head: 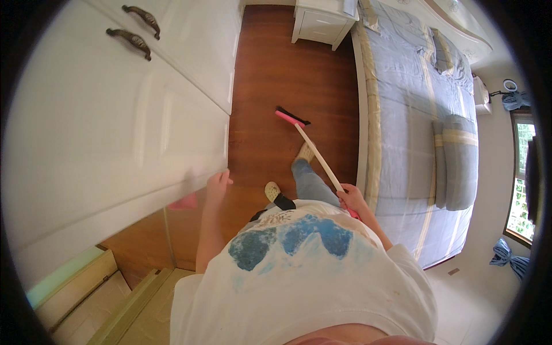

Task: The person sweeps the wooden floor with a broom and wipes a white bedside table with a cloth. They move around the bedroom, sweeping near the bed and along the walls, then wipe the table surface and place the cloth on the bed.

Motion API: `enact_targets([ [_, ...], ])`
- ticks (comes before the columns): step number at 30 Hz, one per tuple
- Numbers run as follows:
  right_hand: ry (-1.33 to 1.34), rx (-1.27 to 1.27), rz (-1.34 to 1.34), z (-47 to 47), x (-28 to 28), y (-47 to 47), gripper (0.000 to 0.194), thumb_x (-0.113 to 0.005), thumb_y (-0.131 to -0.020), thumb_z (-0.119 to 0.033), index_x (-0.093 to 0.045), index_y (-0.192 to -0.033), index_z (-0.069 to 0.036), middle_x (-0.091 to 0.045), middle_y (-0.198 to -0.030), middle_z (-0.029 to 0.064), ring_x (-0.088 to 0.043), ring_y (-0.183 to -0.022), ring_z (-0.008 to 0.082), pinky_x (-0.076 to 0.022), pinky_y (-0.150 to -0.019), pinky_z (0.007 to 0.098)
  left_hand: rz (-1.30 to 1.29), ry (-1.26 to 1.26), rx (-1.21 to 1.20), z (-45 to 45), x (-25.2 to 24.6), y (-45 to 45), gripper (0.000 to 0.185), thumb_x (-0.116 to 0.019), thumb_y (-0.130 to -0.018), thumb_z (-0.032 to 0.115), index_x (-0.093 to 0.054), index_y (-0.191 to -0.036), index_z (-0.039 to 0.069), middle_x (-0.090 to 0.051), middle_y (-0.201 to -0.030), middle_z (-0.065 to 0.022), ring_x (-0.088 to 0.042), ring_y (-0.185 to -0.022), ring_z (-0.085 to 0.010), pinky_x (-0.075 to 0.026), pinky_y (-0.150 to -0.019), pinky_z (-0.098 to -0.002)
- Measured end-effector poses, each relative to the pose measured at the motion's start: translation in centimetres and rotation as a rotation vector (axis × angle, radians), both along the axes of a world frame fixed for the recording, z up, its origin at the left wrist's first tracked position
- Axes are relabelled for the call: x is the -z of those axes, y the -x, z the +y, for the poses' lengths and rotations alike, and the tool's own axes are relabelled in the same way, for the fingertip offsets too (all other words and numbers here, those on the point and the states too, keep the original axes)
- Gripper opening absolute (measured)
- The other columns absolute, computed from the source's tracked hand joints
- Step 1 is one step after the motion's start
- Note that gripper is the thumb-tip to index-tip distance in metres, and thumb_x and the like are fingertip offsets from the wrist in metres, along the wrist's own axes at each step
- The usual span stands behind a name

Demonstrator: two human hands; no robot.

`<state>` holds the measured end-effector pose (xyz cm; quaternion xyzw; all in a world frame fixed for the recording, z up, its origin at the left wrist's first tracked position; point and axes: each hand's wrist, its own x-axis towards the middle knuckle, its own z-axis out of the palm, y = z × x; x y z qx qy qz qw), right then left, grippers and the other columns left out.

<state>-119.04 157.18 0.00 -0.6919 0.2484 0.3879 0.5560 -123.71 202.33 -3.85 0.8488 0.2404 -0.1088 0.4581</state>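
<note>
A broom with a pink head [290, 117], black bristles and a white handle [321, 159] slants across the wooden floor. My right hand [351, 198] is closed around the pink grip end of its handle, beside my waist. The bristles lie ahead of my feet. My left hand [219, 181] is at the lower corner of the white wardrobe [108, 129], its fingers curled; whether it grips the edge cannot be told. Behind that forearm a pink object [183, 202], partly hidden, shows by the wardrobe's bottom edge.
On the right stands a bed [414, 129] with blue-grey bedding and a rolled quilt [461, 161]. A white nightstand [323, 23] is at the far end of the floor [276, 64]. A doorway frame [138, 297] lies at lower left. My feet wear pale clogs [272, 191].
</note>
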Motion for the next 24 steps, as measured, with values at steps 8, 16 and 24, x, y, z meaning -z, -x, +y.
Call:
enact_targets([
  [8, -0.01, -0.094, 0.009, 2.1, 3.6, -13.1, 0.018, -0.058, -0.081, -0.006, -0.06, -0.098, 0.0, -0.052, -0.059, 0.0062, -0.047, -0.042, 0.0118, -0.0399, -0.039, 0.0272, -0.161, -0.065, 0.075, -1.4, -1.7, -12.4, 0.03, -0.051, -0.087, 0.015, -0.052, -0.114, 0.002, -0.063, -0.089, -0.0161, -0.061, -0.081, -0.025, -0.047, -0.075, -0.0341],
  [16, -0.095, -0.118, 0.047, 1.3, 3.8, -27.8, 0.017, -0.057, -0.081, -0.006, -0.056, -0.096, 0.002, -0.049, -0.057, 0.0061, -0.045, -0.04, 0.0137, -0.0356, -0.036, 0.0289, -0.116, -0.476, 0.207, -0.9, -4.3, -23.4, 0.025, -0.057, -0.084, 0.015, -0.059, -0.106, 0.003, -0.054, -0.117, -0.0188, -0.049, -0.11, -0.0331, -0.039, -0.093, -0.0389],
  [24, -0.08, -0.157, -0.027, 4.4, 3.2, -39.2, 0.009, -0.057, -0.082, -0.006, -0.055, -0.087, 0.001, -0.05, -0.057, 0.0052, -0.044, -0.038, 0.0125, -0.0332, -0.034, 0.028, -0.364, -0.469, 0.033, -0.3, -8.7, -36.4, 0.021, -0.051, -0.088, 0.013, -0.06, -0.105, 0.003, -0.054, -0.118, -0.0149, -0.046, -0.114, -0.0322, -0.035, -0.098, -0.0394],
])
